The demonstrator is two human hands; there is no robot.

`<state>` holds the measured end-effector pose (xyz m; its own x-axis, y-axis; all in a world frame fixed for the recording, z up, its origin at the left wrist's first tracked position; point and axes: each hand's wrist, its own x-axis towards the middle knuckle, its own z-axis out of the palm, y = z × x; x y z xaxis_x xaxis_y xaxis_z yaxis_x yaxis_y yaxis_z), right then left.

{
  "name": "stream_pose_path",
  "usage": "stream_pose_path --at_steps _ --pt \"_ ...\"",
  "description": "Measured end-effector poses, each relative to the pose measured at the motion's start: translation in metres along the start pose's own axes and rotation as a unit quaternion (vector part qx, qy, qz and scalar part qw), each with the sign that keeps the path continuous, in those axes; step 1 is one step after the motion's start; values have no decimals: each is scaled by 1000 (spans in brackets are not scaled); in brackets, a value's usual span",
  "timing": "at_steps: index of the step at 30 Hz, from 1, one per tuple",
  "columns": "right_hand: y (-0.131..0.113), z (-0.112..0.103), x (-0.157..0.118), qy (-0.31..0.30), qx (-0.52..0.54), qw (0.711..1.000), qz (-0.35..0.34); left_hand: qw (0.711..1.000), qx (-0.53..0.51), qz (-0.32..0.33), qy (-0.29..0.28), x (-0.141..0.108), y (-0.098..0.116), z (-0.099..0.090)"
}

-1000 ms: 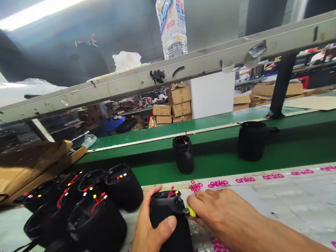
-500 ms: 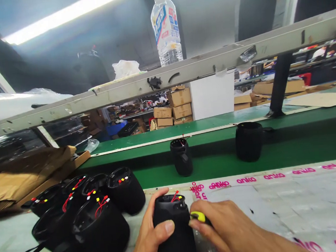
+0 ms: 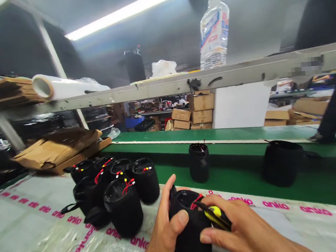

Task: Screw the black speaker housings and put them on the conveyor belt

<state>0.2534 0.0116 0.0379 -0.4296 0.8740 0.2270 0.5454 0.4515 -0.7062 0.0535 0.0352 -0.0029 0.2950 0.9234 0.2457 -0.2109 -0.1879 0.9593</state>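
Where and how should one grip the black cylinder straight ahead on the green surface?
The black cylinder is probably best gripped around mid-height, from the near side: it stands upright, apart from the others, and thin wires poke above its open rim, better left untouched.

Your left hand (image 3: 167,231) is gripping housing (image 3: 194,240) from left; your right hand (image 3: 239,225) is holding cutting tool (image 3: 217,216) at housing's right rim. To your left, clustered housings (image 3: 125,216) are standing on film-covered worktop (image 3: 55,241). Beyond worktop, middle housing (image 3: 199,167) and right-hand housing (image 3: 283,165) are standing apart on conveyor belt (image 3: 236,175). Above, bottle (image 3: 213,35) is standing on shelf (image 3: 153,85), right of film roll (image 3: 72,87).
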Motion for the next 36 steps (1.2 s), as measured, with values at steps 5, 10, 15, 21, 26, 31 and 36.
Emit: stream_pose_path --at_steps 5,10,15,21,26,31,36 --pt "-4 10 26 42 -110 992 -45 938 154 183 252 -2 -8 4" --pt "-2 18 69 70 -164 981 -70 850 267 307 336 0 -7 -6" --pt "-4 23 91 56 -154 982 -93 861 276 277 325 6 -11 -3" --pt "14 -15 102 159 -205 965 -33 869 290 276 291 7 -18 4" --pt "50 -49 126 179 -284 942 17 882 292 298 221 3 -27 12" --pt "69 -47 132 139 -284 948 43 892 291 308 160 4 -42 23" --pt "53 -69 91 125 -214 968 46 908 276 285 137 6 -42 22"
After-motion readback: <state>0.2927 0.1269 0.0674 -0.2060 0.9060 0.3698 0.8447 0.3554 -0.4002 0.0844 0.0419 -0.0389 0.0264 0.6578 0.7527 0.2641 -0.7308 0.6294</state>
